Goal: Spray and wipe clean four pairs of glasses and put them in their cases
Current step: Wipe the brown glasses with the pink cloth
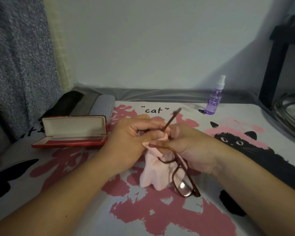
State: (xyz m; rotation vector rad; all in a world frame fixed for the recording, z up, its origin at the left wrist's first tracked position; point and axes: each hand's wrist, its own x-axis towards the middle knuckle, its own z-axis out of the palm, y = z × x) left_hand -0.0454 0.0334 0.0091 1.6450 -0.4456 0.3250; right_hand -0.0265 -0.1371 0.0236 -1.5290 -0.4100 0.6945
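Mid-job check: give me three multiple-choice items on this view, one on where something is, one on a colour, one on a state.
1. Where does the spray bottle stand?
A. far right, near the wall
B. inside the red case
C. in the left hand

2. What colour is the cloth?
A. blue
B. pink
C. black

3. The red case is:
A. shut
B. open and empty
C. open with glasses inside

Key: 1 A, it stands upright beyond both hands. 2 B, pale pink under the glasses. 3 B, lid up, only lining shows.

- A bed sheet [160,218] printed with cats and pink characters.
- On it: an open red case [71,133], closed cases [92,103] behind, a purple spray bottle [215,97].
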